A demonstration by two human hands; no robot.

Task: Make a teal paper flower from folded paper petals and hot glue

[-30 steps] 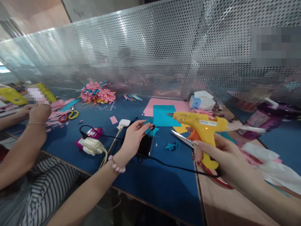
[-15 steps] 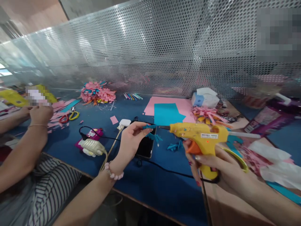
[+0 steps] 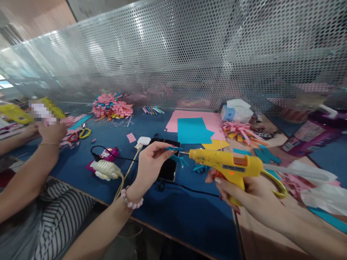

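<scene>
In my right hand (image 3: pixel 244 191) is a yellow hot glue gun (image 3: pixel 214 160), its fingers wrapped round the handle and trigger. A clear glue stick (image 3: pixel 295 172) pokes out of the gun's back end. My left hand (image 3: pixel 153 159) pinches a small blue paper piece (image 3: pixel 175 148) between thumb and fingertips. The gun's metal nozzle (image 3: pixel 184 152) points at this piece, at or very near it; whether they touch I cannot tell. Below the left fingers lies a phone (image 3: pixel 168 170), with fringed blue paper (image 3: pixel 179 160) over its right edge.
A black cord (image 3: pixel 192 191) runs across the blue table. Left stand a power strip (image 3: pixel 111 153) with a plug, scissors (image 3: pixel 85 132) and pink paper flowers (image 3: pixel 112 106). Behind lie blue (image 3: pixel 192 130) and pink sheets (image 3: pixel 173 121). A co-worker's hands (image 3: pixel 51 131) work at far left.
My right hand has tilted the glue gun, and its nozzle has come lower and left, closer to the blue paper piece. Yellow paper behind the gun now shows. My left hand stays nearly still.
</scene>
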